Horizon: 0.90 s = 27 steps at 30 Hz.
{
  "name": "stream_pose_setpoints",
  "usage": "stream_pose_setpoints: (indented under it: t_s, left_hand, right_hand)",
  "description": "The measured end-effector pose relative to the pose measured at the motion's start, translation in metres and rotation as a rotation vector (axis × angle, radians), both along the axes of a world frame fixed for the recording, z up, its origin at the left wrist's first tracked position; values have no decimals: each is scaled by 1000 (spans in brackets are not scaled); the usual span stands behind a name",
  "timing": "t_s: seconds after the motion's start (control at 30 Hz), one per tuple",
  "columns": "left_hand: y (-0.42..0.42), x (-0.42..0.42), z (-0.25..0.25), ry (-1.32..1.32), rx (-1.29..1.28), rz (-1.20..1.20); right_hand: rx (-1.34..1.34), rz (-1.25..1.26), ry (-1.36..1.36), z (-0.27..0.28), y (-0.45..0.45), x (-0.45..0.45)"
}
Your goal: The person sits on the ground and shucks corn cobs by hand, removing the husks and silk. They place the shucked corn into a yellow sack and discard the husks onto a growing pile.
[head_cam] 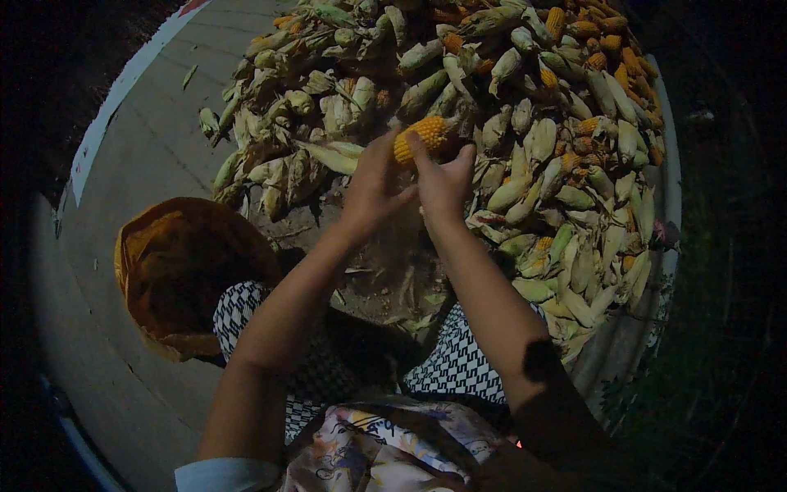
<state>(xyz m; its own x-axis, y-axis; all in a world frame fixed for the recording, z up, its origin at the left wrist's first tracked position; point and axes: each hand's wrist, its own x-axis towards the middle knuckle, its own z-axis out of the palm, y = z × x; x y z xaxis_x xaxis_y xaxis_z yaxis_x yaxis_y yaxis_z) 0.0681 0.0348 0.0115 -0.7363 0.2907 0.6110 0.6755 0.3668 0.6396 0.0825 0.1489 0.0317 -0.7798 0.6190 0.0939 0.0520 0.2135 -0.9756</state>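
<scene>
Both my hands meet around one ear of corn (422, 139), its yellow kernels bare and some pale husk at its far right end. My left hand (374, 184) lies along the ear's left end, fingers partly behind it. My right hand (444, 178) grips it from the near side, with a finger across the kernels. Beyond and beside my hands spreads a heap of corn ears (522, 190), most in pale green and dry husks. Bare orange ears (633, 67) lie at the heap's far right.
An orange woven sack (132, 270) stands open by my left knee, its inside dark. Loose husk scraps (409, 295) lie on the ground between my legs. A pale curb (671, 184) runs along the right; concrete paving (154, 141) extends left.
</scene>
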Motion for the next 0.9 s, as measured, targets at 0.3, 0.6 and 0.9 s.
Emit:
stream_pose_setpoints:
  t_s: [0.3,0.6,0.9]
  left_hand:
    - [1,-20,-47,-409,331,-157]
    - [5,-5,-36,-252,183,-33]
    - [3,12,-2,-114,-83,145]
  right_hand:
    - [-316,317,179,5,-14,7]
    - [-550,339,376,15,-17,4]
    - [-595,258,344,25,-19,6]
